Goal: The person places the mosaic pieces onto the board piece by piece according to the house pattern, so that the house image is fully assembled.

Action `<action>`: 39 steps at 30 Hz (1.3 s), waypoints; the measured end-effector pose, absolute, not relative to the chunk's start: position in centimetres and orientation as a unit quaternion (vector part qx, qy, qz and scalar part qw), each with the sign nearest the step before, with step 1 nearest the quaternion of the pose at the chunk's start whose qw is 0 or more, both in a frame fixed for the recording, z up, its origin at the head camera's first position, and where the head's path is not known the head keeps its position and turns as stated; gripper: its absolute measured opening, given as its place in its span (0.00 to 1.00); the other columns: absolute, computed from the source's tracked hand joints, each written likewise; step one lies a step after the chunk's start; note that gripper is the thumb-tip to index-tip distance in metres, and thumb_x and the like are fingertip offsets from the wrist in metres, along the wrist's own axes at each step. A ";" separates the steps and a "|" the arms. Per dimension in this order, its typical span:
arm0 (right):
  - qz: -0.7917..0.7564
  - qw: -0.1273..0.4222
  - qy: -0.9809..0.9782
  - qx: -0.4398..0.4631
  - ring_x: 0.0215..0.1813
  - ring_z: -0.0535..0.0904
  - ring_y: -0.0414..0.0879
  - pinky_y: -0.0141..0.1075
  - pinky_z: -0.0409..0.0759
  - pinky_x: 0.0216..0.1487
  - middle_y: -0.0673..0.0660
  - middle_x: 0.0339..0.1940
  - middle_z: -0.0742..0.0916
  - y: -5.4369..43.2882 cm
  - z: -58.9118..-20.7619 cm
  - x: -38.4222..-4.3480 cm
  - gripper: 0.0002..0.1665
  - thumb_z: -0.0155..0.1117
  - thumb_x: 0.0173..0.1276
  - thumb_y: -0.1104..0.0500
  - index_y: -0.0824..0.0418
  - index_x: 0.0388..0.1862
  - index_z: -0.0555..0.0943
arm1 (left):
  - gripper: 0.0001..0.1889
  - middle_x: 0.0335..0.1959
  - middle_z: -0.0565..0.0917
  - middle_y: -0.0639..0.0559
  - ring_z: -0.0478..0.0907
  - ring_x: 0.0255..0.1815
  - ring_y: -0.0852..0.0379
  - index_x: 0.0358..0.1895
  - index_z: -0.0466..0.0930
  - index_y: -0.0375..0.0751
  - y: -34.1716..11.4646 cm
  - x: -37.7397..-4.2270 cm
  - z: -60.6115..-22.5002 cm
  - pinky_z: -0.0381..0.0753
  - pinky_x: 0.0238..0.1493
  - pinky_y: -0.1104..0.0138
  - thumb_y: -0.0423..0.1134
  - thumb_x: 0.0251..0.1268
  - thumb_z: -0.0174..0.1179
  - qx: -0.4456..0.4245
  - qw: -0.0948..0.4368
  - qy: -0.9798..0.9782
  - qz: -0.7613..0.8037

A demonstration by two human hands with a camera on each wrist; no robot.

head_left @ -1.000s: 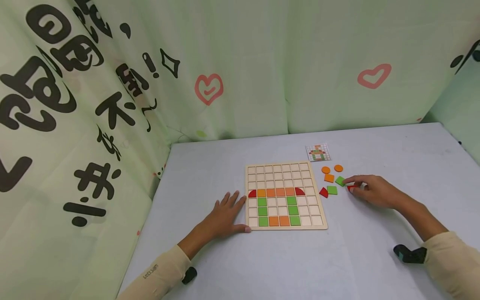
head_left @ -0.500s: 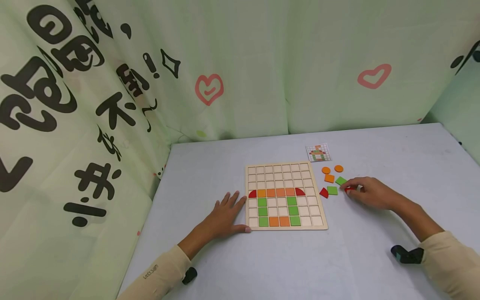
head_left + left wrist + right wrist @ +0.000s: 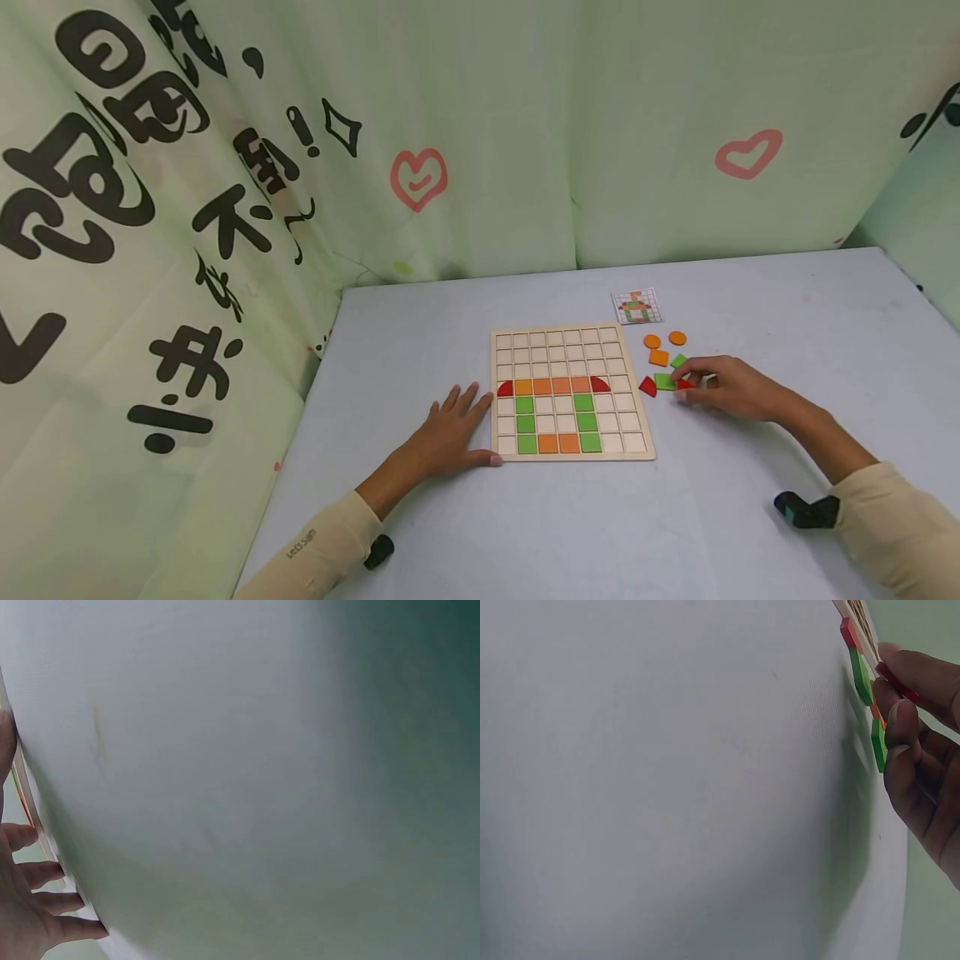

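Observation:
A wooden grid board [image 3: 558,340] lies on the table, with red, orange and green tiles set in its lower rows. At its left edge my left hand [image 3: 446,433] lies with fingers spread, thumb at the lower left corner. My right hand [image 3: 738,389] pinches a red tile [image 3: 897,682] between thumb and fingers, over the loose tiles right of the board. Just under the fingertips are a green square tile [image 3: 663,382] and a second green tile [image 3: 678,361], partly covered by the hand. Another red tile [image 3: 648,386] lies beside the board.
Two orange round tiles [image 3: 652,341] and an orange square tile [image 3: 658,357] lie at the board's upper right. Behind them is a small printed pattern card [image 3: 637,306]. Light green curtains [image 3: 510,167] hang behind and left of the table [image 3: 420,333].
My right hand has moved left toward the board, carrying the red tile from beside the green tiles to over them. The left hand stays in place.

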State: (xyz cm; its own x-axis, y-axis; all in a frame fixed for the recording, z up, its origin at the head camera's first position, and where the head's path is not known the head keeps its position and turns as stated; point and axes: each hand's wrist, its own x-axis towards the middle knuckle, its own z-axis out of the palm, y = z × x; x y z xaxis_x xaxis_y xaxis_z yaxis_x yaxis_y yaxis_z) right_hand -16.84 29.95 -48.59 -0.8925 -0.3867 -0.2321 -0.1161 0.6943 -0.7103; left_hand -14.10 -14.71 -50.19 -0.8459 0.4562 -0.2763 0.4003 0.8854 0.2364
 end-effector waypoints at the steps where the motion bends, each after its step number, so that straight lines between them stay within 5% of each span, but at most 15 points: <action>1: -0.372 0.189 0.898 -0.140 0.24 0.75 0.41 0.32 0.77 0.27 0.54 0.34 0.80 29.8 -48.6 -16.8 0.17 0.71 0.65 0.60 0.65 0.51 0.82 | 0.53 0.82 0.54 0.44 0.48 0.82 0.36 0.81 0.52 0.53 -14.7 -14.1 -50.2 0.58 0.73 0.36 0.72 0.56 0.63 0.223 0.165 0.957 0.086; 20: -0.422 0.241 0.855 -0.182 0.23 0.76 0.41 0.30 0.76 0.26 0.56 0.37 0.83 26.3 -47.9 -18.1 0.21 0.69 0.67 0.62 0.67 0.57 0.81 | 0.53 0.82 0.53 0.45 0.48 0.82 0.37 0.81 0.52 0.53 -14.7 -14.0 -50.2 0.59 0.73 0.36 0.72 0.56 0.62 0.223 0.158 0.959 0.078; 30: -0.441 0.212 0.851 -0.192 0.23 0.75 0.41 0.30 0.77 0.27 0.56 0.34 0.83 23.0 -48.0 -19.2 0.17 0.70 0.66 0.63 0.66 0.53 0.81 | 0.53 0.82 0.53 0.45 0.48 0.82 0.37 0.81 0.52 0.54 -14.7 -14.1 -50.2 0.58 0.73 0.36 0.72 0.56 0.62 0.224 0.157 0.958 0.082; 39: -0.420 0.175 0.864 -0.216 0.36 0.78 0.44 0.30 0.78 0.37 0.53 0.35 0.84 19.4 -48.1 -20.5 0.16 0.71 0.66 0.61 0.64 0.52 0.83 | 0.53 0.82 0.54 0.45 0.48 0.82 0.37 0.81 0.52 0.54 -14.7 -14.0 -50.3 0.58 0.73 0.36 0.72 0.55 0.63 0.220 0.155 0.960 0.081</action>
